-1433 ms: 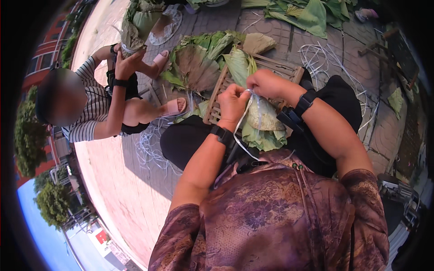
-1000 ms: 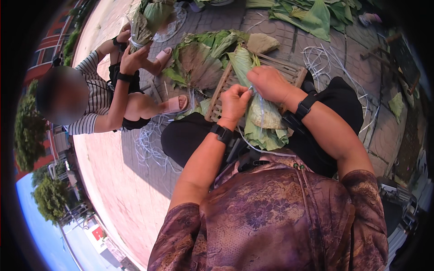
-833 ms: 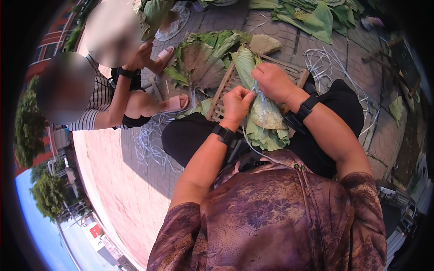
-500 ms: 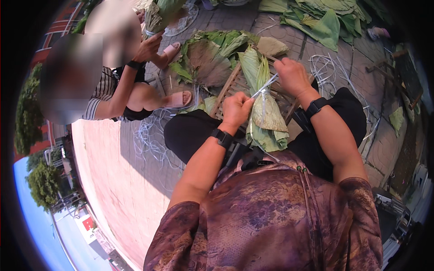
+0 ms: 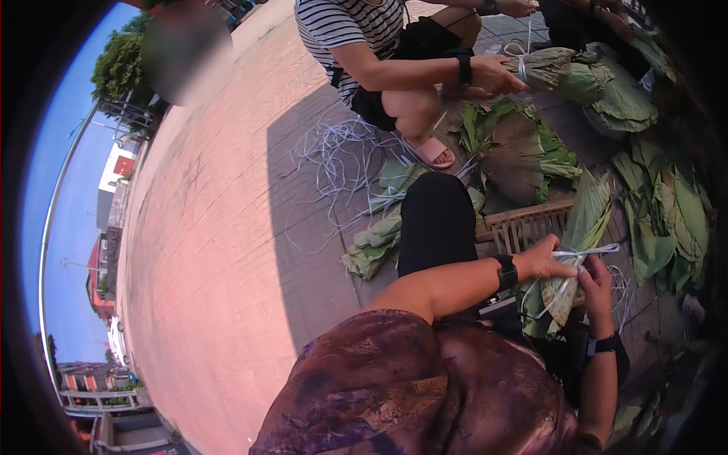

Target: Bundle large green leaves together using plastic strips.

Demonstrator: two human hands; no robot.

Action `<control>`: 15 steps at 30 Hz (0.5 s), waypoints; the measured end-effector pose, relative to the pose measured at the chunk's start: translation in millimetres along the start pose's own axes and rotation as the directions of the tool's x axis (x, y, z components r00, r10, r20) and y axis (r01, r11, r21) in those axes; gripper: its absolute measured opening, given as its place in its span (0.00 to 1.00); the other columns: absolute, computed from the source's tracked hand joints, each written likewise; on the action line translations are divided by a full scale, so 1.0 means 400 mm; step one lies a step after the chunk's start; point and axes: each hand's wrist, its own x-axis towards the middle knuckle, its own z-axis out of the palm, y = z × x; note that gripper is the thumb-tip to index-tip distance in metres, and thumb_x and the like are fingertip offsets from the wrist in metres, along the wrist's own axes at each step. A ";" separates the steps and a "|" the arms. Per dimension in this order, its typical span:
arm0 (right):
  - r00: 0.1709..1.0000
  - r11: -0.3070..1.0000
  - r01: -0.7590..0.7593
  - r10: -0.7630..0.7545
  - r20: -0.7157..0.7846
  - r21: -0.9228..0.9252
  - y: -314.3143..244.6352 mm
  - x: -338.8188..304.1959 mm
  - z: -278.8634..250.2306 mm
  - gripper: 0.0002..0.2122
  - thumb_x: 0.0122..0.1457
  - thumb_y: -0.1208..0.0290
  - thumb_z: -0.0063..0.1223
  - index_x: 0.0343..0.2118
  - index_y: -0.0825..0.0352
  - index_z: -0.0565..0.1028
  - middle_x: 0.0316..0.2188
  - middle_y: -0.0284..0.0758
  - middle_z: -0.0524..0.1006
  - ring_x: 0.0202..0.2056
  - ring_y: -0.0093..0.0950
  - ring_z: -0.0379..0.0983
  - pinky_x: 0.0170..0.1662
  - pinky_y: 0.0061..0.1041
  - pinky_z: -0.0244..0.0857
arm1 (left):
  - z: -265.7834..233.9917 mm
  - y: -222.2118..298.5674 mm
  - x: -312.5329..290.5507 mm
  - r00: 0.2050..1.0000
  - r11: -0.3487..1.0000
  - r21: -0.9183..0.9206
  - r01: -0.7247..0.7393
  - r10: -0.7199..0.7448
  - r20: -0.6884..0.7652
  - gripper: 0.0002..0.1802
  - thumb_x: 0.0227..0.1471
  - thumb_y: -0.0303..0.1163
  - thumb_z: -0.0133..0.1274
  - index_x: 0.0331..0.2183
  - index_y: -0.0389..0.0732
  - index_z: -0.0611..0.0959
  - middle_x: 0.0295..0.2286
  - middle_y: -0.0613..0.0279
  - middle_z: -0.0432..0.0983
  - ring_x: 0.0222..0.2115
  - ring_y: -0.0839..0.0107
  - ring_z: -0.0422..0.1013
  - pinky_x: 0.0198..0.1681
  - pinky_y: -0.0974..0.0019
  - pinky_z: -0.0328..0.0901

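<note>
A bundle of large green leaves (image 5: 588, 206), lotus-like and partly dried, lies across my lap. White plastic string (image 5: 603, 249) is wound round its narrow middle, with a loop sticking out to the right. My left hand (image 5: 544, 259) is closed at the tie from the left, its thumb lying across the bundle. From the right, my right hand (image 5: 597, 284) pinches the string close to the knot. Both hands are near each other; the fingertips partly hide the knot.
A slatted wooden rack (image 5: 523, 227) is beyond my knee. Another person's hand (image 5: 494, 74) grips a tied leaf bundle (image 5: 550, 68). Loose leaves (image 5: 519, 152) are piled on the paving, with more leaves (image 5: 667, 220) at the right. Tangled white string (image 5: 334, 155) lies left.
My view has swung left, so the bundle appears farther right. My hands, earlier apart and pulling the string ends, are now together at the knot, where a loop shows.
</note>
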 end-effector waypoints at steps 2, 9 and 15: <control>0.973 0.978 0.190 -0.200 -0.117 -0.091 -0.078 -0.016 0.012 0.19 0.55 0.73 0.47 0.49 0.75 0.63 0.43 0.38 0.70 0.44 0.25 0.66 0.48 0.23 0.58 | -0.025 0.075 -0.018 0.980 0.985 -0.021 -0.169 0.165 -0.110 0.50 0.27 0.49 0.65 0.46 0.29 0.61 0.42 0.42 0.65 0.45 0.56 0.63 0.49 0.62 0.57; 0.864 0.846 0.465 -0.498 -0.076 -0.262 -0.304 -0.023 0.130 0.22 0.55 0.77 0.45 0.53 0.71 0.60 0.50 0.40 0.66 0.46 0.26 0.65 0.51 0.25 0.56 | -0.345 0.333 -0.153 0.417 0.546 0.500 -0.672 0.837 -0.354 0.40 0.27 0.33 0.66 0.45 0.34 0.67 0.38 0.51 0.70 0.40 0.63 0.68 0.45 0.65 0.62; 0.857 0.819 0.443 -0.506 -0.096 -0.364 -0.277 -0.036 0.128 0.21 0.55 0.79 0.43 0.53 0.70 0.61 0.49 0.39 0.67 0.42 0.21 0.67 0.47 0.21 0.60 | -0.654 0.239 -0.410 0.430 0.619 0.772 -0.148 0.743 -0.513 0.31 0.27 0.37 0.66 0.38 0.44 0.72 0.31 0.56 0.72 0.33 0.57 0.69 0.34 0.59 0.64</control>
